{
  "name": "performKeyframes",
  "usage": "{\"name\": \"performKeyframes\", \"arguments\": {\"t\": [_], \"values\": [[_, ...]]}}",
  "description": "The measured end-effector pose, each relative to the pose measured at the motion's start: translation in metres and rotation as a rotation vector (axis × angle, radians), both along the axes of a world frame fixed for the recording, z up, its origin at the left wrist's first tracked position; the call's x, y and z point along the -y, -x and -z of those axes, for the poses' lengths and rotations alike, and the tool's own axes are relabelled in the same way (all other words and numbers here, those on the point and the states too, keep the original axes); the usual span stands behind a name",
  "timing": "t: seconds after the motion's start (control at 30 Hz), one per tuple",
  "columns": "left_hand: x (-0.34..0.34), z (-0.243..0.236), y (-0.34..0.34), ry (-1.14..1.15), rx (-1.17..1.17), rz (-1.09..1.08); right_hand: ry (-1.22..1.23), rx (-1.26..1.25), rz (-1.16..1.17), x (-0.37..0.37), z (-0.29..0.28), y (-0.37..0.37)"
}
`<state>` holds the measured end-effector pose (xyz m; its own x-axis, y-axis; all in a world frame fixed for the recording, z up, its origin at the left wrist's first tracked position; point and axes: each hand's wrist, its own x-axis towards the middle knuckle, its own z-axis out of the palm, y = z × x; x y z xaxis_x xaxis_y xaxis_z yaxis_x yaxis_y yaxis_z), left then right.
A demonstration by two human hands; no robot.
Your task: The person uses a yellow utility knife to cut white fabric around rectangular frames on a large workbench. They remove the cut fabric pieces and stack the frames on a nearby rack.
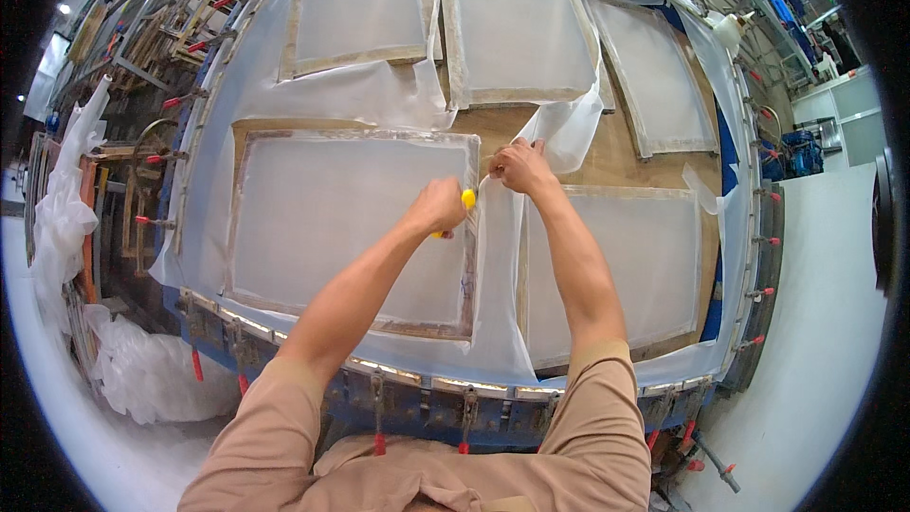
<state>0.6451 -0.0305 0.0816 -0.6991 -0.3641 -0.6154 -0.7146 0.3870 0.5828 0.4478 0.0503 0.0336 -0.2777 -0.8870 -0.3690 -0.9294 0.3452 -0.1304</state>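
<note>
My left hand is closed around a tool with a yellow handle; its working end is hidden, so I cannot tell its kind. It is over the right edge of a wooden frame stretched with whitish translucent mesh. Just to the right, my right hand pinches the edge of a loose strip of white mesh that runs down between this frame and a second mesh-covered frame. Another loose flap of mesh rises behind my right hand.
Three more mesh-covered frames lie across the far side of the large table. Clamps with red handles line its edges. Crumpled white sheeting sits at the left, near stacked frames and racks. A white surface stands at the right.
</note>
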Motion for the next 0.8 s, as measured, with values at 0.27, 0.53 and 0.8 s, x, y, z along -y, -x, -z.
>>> {"name": "performKeyframes", "arguments": {"t": [0.27, 0.53, 0.8], "values": [[-0.045, -0.047, -0.089, -0.461, 0.058, -0.095, 0.397, 0.106, 0.085, -0.02, -0.014, 0.002], [-0.065, -0.061, -0.074, -0.139, -0.558, -0.391, 0.873, 0.913, 0.884, -0.119, -0.065, -0.075], [-0.113, -0.027, -0.076, -0.194, -0.453, -0.092, 0.349, 0.528, 1.055, -0.264, -0.035, -0.212]]}}
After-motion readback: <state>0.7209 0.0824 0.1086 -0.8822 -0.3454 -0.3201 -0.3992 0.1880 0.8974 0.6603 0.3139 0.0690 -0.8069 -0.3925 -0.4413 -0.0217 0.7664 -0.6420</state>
